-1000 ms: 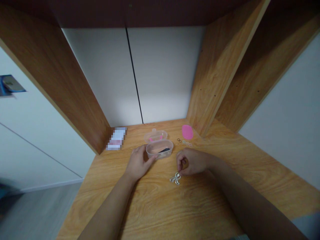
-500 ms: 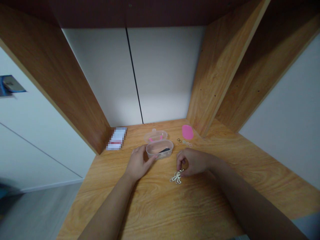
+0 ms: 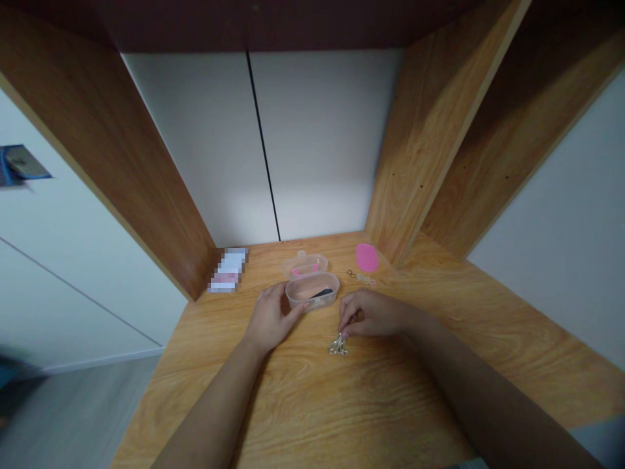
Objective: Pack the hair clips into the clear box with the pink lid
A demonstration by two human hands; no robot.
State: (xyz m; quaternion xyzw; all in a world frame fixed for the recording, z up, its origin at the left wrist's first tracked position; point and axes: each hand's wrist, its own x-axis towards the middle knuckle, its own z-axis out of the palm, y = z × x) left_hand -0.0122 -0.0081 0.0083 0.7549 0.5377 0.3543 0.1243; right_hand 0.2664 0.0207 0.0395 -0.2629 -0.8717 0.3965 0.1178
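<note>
My left hand grips the left end of a small clear plastic box, thumb at its front wall and fingers around the side. The box stands upright with its hinged lid folded back behind it. A dark, narrow object lies inside. To the right, my right hand pinches a bunch of shiny pale-gold loops between thumb and fingers, just above or on the tabletop. What kind of loops they are is too small to tell.
Behind my right hand lie two dark rings, several pale rings and a pink rounded flat piece. A blurred white item lies at the back left. Wooden side panels and a white back wall enclose the desk.
My right hand has moved slightly left, and the gold loops are now bunched closer together under its fingertips. My left hand and the box have stayed in place.
</note>
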